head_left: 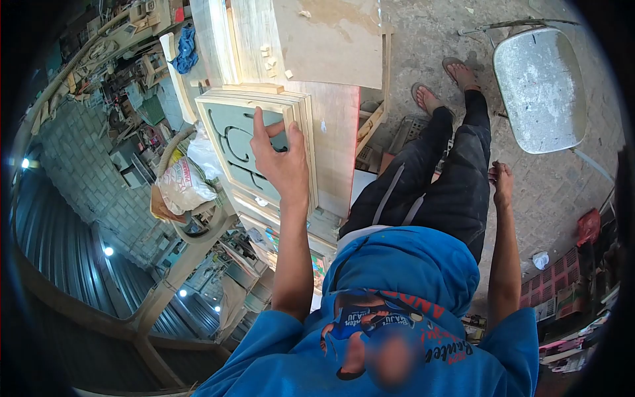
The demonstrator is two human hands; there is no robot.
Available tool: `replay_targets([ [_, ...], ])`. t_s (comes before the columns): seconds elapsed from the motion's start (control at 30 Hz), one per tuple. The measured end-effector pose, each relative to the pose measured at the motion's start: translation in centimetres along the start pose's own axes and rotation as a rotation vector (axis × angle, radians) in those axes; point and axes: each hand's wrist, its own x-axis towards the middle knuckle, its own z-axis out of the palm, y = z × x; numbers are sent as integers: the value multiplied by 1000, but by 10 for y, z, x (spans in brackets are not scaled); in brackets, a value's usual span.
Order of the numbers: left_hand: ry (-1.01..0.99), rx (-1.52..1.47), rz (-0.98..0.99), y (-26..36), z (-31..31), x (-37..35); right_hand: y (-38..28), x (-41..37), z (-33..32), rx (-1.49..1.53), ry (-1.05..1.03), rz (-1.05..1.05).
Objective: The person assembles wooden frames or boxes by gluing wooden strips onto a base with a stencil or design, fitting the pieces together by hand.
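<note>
My left hand (281, 162) is over a stack of pale wooden frames (311, 152) on the workbench. Its thumb is by the frame's right-hand strip and a finger reaches over the grey-green panel (231, 155) set inside. Thumb and finger are spread apart, and the other fingers are partly hidden. Dark curved cut-outs or markings show on the panel. Down beside my right thigh hangs my right hand (503, 180), its fingers curled in. Whether something small is inside them I cannot make out.
A brown board (331, 46) and small wood offcuts (270, 61) lie on the bench. Left of the frames are a filled plastic sack (185, 182) and a blue cloth (186, 49). A worn metal-topped stool (541, 89) stands on the paved floor at right.
</note>
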Motion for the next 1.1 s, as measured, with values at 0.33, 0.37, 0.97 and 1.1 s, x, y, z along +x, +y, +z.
replay_targets([
  [0.33, -3, 35, 7, -2, -1, 1, 4, -7, -19, -27, 73, 55],
  [0.37, -14, 49, 0, -2, -2, 1, 1, -7, -19, -29, 73, 50],
  [0.97, 241, -261, -421, -91, -75, -39, -68, 1, -7, -117, 53, -56],
  [1.1, 211, -198, -477, -103, -78, -57, -67, 3, -7, -138, 25, -46],
])
